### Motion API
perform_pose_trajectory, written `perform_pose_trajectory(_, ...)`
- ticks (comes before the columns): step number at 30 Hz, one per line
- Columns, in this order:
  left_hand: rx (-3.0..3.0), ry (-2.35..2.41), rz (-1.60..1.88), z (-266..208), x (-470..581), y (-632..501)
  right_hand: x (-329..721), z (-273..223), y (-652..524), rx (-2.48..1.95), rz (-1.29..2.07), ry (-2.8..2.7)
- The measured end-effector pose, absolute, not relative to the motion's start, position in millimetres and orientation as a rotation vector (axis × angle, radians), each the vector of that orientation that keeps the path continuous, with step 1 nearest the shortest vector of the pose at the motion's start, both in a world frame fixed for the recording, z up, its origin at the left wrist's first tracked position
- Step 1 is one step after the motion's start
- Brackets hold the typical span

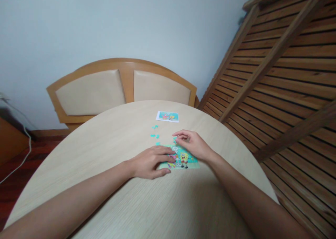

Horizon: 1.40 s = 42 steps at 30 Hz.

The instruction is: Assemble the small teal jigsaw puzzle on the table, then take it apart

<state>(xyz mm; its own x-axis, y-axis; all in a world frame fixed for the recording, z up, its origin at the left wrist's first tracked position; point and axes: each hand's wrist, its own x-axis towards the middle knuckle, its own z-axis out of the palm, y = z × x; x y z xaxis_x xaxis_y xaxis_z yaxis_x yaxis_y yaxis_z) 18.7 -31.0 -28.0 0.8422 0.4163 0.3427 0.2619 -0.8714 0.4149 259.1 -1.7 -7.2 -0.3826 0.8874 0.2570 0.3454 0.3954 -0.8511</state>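
Note:
A partly assembled cartoon jigsaw puzzle (189,163) lies on the round table, with a yellow square character and a pink one in its picture. My left hand (153,161) rests flat over its left side, fingers stretched out and covering part of the picture. Above the puzzle's upper right edge, my right hand (193,143) pinches a small turquoise puzzle piece (175,140) between thumb and fingertips. Several loose turquoise puzzle pieces (154,136) are scattered beyond my left hand.
Behind the loose pieces lies a small reference picture card (168,117). The pale wooden table (118,207) has a rounded edge. A padded bench back (126,81) stands against the wall, and a slatted wooden panel (275,63) leans at the right.

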Motion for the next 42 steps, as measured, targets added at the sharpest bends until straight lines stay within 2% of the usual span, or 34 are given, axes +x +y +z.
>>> perform_pose_trajectory(17,2.731,0.595,0.645,-21.0,16.0,-31.1,281.0,-11.7,10.9,-1.173,0.844,-2.004)
perform_pose_trajectory(25,2.595,1.166,0.817,-28.4,5.6,-16.6,293.9,-17.4,15.7,-1.232,0.900,-1.987)
perform_pose_trajectory(42,2.629,1.116,0.708,-32.4,4.9,-14.2,290.6,-11.1,11.5,-1.262,1.022,-1.939)
